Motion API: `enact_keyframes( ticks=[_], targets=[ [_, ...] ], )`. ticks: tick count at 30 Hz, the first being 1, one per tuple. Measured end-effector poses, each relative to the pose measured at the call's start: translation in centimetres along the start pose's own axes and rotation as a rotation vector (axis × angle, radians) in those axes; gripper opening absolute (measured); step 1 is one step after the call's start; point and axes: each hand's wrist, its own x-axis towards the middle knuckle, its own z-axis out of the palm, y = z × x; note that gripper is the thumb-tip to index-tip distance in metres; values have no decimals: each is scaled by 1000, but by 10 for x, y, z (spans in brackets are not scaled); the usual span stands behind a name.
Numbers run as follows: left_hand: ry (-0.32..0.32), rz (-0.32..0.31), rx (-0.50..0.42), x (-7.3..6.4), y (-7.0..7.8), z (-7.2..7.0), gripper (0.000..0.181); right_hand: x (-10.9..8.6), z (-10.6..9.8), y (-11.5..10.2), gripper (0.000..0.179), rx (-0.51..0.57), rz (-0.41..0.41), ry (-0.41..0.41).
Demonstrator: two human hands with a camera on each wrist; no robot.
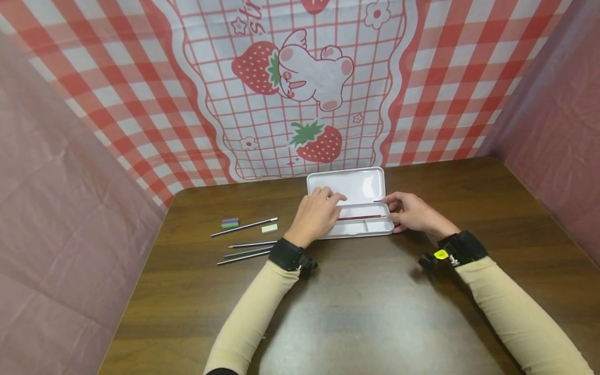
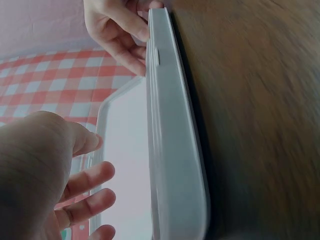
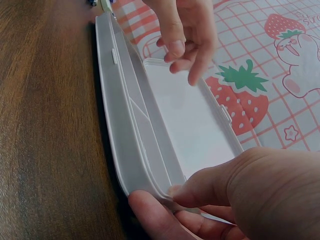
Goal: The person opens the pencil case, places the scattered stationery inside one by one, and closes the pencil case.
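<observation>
Red pencil (image 1: pixel 362 217) shows in head view alone, left grip (image 1: pixel 314 215) spread, right grip (image 1: pixel 414 214) pinching white case (image 1: pixel 351 228).

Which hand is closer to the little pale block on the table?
Left. The left hand hovers over the white case, just right of the pale block; the right hand is farther off, pinching the case's right end.

In the head view, the left hand (image 1: pixel 313 214) covers the left part of the white box (image 1: pixel 352 228), so what lies there cannot be seen. It hides also the left end of the red pencil (image 1: pixel 360 217), and the black wristband (image 1: pixel 284 253) covers the right ends of three pencils (image 1: pixel 247 252). In the left wrist view, the bottom edge cuts the box, whose front wall conceals the inside. Some blurred items (image 3: pixel 106 6) in the right wrist view are too small to name.
</observation>
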Motion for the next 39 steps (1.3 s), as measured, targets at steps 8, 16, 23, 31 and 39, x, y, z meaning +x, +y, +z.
enact_keyframes(
  ticks=[8,16,23,31,39],
  targets=[
    [58,-7,-31,-9,-30,20,28,1,0,2,53,-5,-5,-1],
    [54,-48,-24,-23,-33,-4,27,0,0,0,53,-10,1,-2],
    [33,-85,-35,-31,-47,-7,27,1,0,1,53,-15,-2,-2],
    [65,-97,-101,-41,-75,8,27,1,-1,1,53,-13,-3,-3],
    [62,-134,-83,-50,-91,14,25,0,-2,1,54,-11,-3,-7]
  ],
)
